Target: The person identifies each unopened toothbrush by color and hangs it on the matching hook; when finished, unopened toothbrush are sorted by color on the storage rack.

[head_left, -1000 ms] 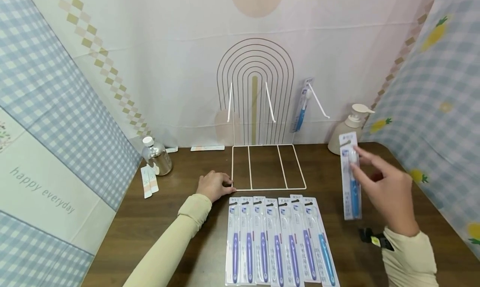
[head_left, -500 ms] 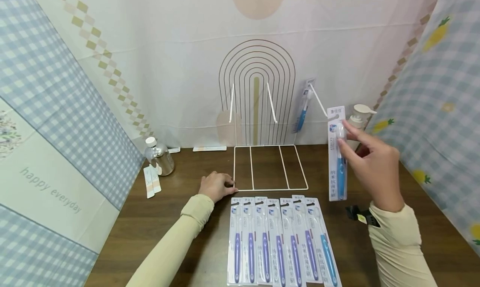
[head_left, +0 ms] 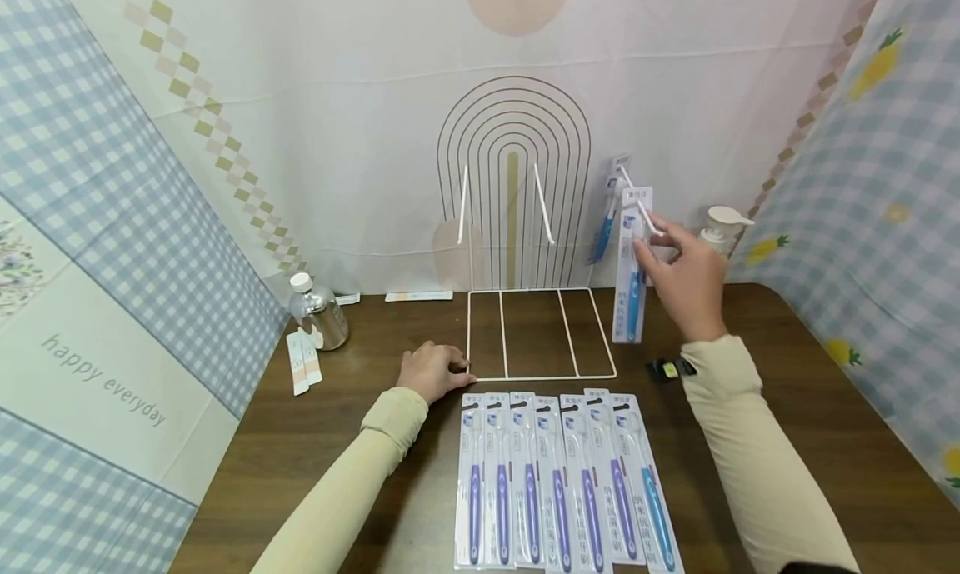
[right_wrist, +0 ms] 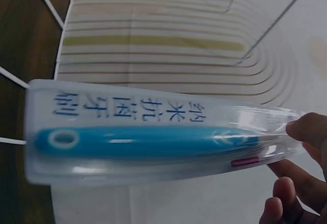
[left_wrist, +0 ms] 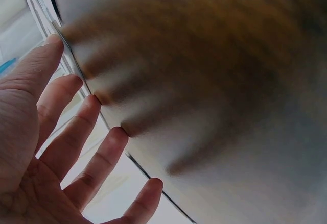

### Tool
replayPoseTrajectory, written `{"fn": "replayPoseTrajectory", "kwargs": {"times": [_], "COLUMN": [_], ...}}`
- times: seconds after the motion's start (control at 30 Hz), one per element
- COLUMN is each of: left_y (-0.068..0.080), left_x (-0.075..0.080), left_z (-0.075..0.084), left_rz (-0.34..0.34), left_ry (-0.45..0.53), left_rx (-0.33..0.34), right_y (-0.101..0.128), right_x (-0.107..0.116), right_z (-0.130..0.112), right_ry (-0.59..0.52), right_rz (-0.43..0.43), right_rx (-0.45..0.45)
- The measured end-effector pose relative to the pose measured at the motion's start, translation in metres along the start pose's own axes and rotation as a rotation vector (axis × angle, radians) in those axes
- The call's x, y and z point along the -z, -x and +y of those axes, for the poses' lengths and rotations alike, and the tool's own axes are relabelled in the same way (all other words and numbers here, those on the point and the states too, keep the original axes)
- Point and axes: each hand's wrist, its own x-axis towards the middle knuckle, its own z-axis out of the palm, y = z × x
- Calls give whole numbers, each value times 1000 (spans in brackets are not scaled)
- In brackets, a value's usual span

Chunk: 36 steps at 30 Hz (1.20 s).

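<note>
Right hand [head_left: 686, 270] has carried the pinched flat plastic pack [head_left: 632, 266] up to the wire peg [head_left: 639, 201]; left hand [head_left: 433, 371] relaxed at rack [head_left: 540, 377] corner.

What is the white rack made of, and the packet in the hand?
The white rack looks like thin metal wire with a smooth white coating, though it could be plastic. The packet in the right hand seems to be glossy clear plastic over white card: the blue toothbrush shows through.
</note>
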Motion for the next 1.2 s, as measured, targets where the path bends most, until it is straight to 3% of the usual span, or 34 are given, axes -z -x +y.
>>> {"fn": "replayPoseTrajectory", "kwargs": {"times": [0.13, 0.33, 0.7, 0.93, 1.07, 1.2], "left_y": [0, 1, 3, 3, 2, 0], "left_x": [-1, 0, 3, 0, -1, 0], "left_z": [1, 2, 0, 0, 0, -1], "left_rz": [-1, -9, 9, -4, -10, -8], "left_ry": [2, 9, 5, 9, 7, 6], "left_rx": [3, 3, -3, 4, 9, 7], "right_y": [-24, -49, -57, -23, 18, 72], "right_x": [-24, -44, -52, -23, -3, 11], "right_z": [16, 27, 28, 21, 23, 33], "right_ry": [-21, -57, -50, -56, -33, 13], "right_rz": [8, -21, -37, -61, -147, -300], "right_rx": [-19, -142, -163, -187, -185, -196]}}
